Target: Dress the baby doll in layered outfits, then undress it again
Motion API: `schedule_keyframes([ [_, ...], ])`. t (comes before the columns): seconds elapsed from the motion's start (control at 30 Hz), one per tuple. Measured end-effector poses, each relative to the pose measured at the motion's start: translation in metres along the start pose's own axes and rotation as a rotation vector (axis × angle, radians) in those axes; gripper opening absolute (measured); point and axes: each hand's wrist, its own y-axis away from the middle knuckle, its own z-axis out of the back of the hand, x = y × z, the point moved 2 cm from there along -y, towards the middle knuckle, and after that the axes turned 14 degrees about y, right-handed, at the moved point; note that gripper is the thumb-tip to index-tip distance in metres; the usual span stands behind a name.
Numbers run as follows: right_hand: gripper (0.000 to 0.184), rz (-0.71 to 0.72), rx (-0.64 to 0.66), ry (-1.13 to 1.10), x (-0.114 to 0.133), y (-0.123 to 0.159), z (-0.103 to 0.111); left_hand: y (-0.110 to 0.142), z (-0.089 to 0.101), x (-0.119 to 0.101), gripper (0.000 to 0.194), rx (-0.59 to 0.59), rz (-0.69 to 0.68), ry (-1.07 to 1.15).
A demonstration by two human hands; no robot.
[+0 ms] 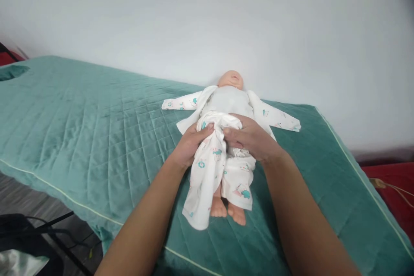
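A baby doll (230,79) lies on its back on the green quilted bed cover (129,116), head toward the wall. Its white printed jacket (274,116) hangs open at the front, with both sleeves spread sideways. White printed baby pants (211,168) cover the doll's legs, and its bare feet (236,214) show below the cuffs. My left hand (194,140) is closed on the left side of the pants' bunched waist. On the other side my right hand (247,136) grips the waist fabric, thumb on top. Some fingers of both hands are hidden by cloth.
A pale wall (207,21) rises behind the bed. At lower left, a dark chair or bag (26,241) with white cloth stands on the floor. A red surface (393,189) with a cable lies beyond the bed's right edge.
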Motion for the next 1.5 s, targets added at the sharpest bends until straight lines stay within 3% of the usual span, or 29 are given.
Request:
schedule_keyframes([
  [0.1, 0.033, 0.046, 0.118, 0.15, 0.005, 0.003, -0.002, 0.0, -0.001, -0.001, 0.055, -0.01, -0.022, -0.006],
  [0.23, 0.03, -0.029, 0.056, 0.238, 0.004, 0.003, -0.005, 0.0, -0.003, -0.001, 0.054, 0.004, -0.028, -0.006],
  [0.43, 0.028, -0.103, -0.148, -0.129, -0.008, -0.003, -0.004, 0.005, -0.005, -0.004, 0.056, 0.057, -0.019, -0.162],
  [0.53, 0.029, -0.098, -0.187, -0.184, -0.01, -0.003, -0.003, 0.01, -0.011, -0.008, 0.045, 0.168, 0.056, -0.237],
  [0.6, 0.032, -0.065, -0.175, -0.18, -0.008, -0.001, -0.002, 0.014, -0.016, -0.01, 0.04, 0.169, 0.064, -0.156],
  [0.73, 0.042, 0.003, -0.005, -0.045, -0.004, 0.009, 0.003, 0.027, -0.023, -0.012, 0.038, 0.097, 0.025, 0.04],
  [0.9, 0.047, 0.069, 0.217, 0.187, 0.0, 0.018, 0.01, 0.059, -0.025, -0.003, 0.037, 0.023, 0.088, 0.137],
  [1.03, 0.026, 0.124, 0.222, 0.412, 0.0, 0.017, 0.004, 0.101, -0.035, 0.009, 0.034, -0.083, 0.123, 0.216],
  [1.17, 0.01, 0.162, 0.294, 0.572, -0.001, 0.014, -0.006, 0.146, -0.063, 0.021, 0.023, -0.238, 0.04, 0.341],
  [1.3, 0.011, 0.185, 0.381, 0.654, -0.004, 0.014, -0.01, 0.176, -0.087, 0.045, 0.028, -0.378, -0.041, 0.485],
  [1.4, 0.012, 0.225, 0.379, 0.699, -0.006, 0.013, -0.012, 0.187, -0.085, 0.067, 0.034, -0.456, -0.046, 0.524],
  [1.5, 0.009, 0.248, 0.334, 0.76, -0.007, 0.013, -0.013, 0.193, -0.071, 0.075, 0.034, -0.519, -0.05, 0.425],
])
